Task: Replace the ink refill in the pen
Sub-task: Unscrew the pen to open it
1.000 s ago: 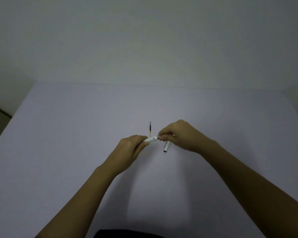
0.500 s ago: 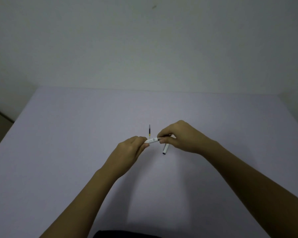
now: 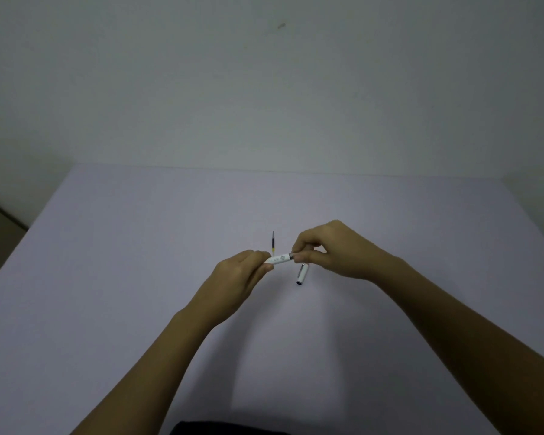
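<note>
A white pen barrel (image 3: 280, 259) is held level above the table between both hands. My left hand (image 3: 242, 274) grips its left end. My right hand (image 3: 330, 249) pinches its right end, at a metal ring, with thumb and fingers. A white pen cap (image 3: 302, 274) with a clip lies on the table just below the right hand. A thin ink refill (image 3: 273, 243), dark with a yellow band, lies on the table behind the barrel, pointing away from me.
The pale lilac table (image 3: 139, 277) runs to a plain wall at the back. Its left edge drops off toward a darker floor (image 3: 0, 221). Dark clothing (image 3: 226, 430) shows at the bottom edge.
The view has tilted slightly, so hands and table sit lower in the frame. Both hands keep their grip on the barrel; my right fingers have shifted a little at the ring.
</note>
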`<move>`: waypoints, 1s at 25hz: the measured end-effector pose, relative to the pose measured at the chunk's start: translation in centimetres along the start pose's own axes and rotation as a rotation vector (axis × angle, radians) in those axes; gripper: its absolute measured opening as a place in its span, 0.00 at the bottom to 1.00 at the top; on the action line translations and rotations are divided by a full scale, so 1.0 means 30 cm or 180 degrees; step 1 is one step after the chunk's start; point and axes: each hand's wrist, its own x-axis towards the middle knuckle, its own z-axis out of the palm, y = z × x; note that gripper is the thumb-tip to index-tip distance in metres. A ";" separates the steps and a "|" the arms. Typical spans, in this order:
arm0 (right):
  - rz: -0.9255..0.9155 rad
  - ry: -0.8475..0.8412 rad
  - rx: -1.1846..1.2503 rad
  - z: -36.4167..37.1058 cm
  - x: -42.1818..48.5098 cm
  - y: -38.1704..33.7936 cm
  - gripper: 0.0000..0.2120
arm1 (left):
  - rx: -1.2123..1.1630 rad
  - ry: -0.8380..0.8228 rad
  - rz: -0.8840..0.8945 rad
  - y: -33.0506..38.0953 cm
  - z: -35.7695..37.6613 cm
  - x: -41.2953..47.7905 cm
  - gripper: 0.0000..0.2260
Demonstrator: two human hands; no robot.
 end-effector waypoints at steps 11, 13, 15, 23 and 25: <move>0.0035 0.0270 -0.0045 -0.024 -0.019 -0.036 0.11 | -0.0253 0.0133 -0.0032 0.024 -0.017 -0.004 0.09; -0.0098 0.0305 0.0041 -0.029 -0.019 -0.039 0.07 | -0.0340 0.0146 -0.0079 0.026 -0.017 0.000 0.09; -0.0290 0.0270 -0.0205 -0.030 -0.016 -0.043 0.04 | -0.0571 0.0163 -0.0235 0.027 -0.012 0.000 0.08; 0.0131 -0.0108 -0.0560 -0.050 -0.005 -0.048 0.17 | -0.0570 0.0286 -0.0280 0.038 -0.007 -0.007 0.09; 0.0224 -0.0191 -0.0497 -0.054 0.001 -0.048 0.16 | -0.0536 0.0269 -0.0279 0.037 -0.010 -0.007 0.09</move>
